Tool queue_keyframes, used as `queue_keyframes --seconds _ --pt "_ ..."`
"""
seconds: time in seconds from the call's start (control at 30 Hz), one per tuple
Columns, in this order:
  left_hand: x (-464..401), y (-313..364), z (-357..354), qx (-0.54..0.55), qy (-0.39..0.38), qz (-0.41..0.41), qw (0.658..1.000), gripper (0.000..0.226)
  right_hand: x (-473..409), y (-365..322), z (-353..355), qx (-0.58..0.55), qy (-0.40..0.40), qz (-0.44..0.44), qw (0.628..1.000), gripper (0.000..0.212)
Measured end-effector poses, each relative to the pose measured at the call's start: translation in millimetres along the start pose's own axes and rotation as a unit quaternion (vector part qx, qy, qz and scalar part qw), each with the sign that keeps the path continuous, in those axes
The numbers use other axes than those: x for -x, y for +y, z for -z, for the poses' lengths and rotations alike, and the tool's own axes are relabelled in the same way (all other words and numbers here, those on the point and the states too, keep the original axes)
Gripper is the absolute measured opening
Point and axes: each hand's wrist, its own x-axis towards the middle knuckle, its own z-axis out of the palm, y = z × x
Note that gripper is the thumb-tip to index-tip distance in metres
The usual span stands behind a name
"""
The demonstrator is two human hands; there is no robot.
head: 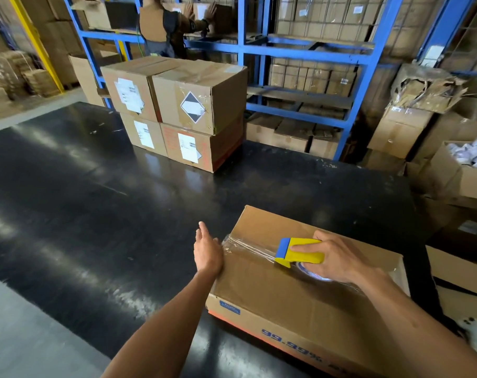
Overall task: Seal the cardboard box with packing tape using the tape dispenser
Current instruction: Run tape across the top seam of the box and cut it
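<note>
A brown cardboard box (294, 301) lies on the black table at the lower right, flaps down. My right hand (340, 257) grips a yellow and blue tape dispenser (300, 251) resting on the box's top. A strip of clear packing tape (248, 248) runs from the dispenser to the box's left edge. My left hand (207, 252) presses flat against that left edge, fingers extended, where the tape folds over. The tape roll (313, 274) shows partly under my right hand.
The black table (109, 200) spreads left and ahead. Several taped boxes (182, 110) are stacked at its far side. Blue shelving (300, 50) with cartons stands behind, where another person (163, 25) handles boxes. Open cartons (455, 170) crowd the right.
</note>
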Motion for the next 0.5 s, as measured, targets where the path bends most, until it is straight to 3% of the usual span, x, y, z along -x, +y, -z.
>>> queue_keyframes --seconds 0.07,0.13,0.33,0.5 --pt "12.1 3.6 -5.4 -0.021 0.002 -0.117 0.993 0.054 -0.4 -0.2 0.5 0.002 0.002 0.0 1.0 0.046" --pt "19.8 8.8 -13.6 -0.046 -0.044 -0.179 0.982 0.052 -1.3 -1.0 1.3 0.001 0.001 0.0 1.0 0.045" --pt "17.6 -2.5 -26.7 -0.217 -0.124 -0.252 0.935 0.059 -7.2 1.0 2.5 0.002 -0.028 -0.007 1.0 0.046" --pt "16.4 -5.9 -35.9 -0.329 -0.119 -0.34 0.873 0.065 -16.2 0.0 9.1 0.031 -0.06 0.008 0.998 0.045"
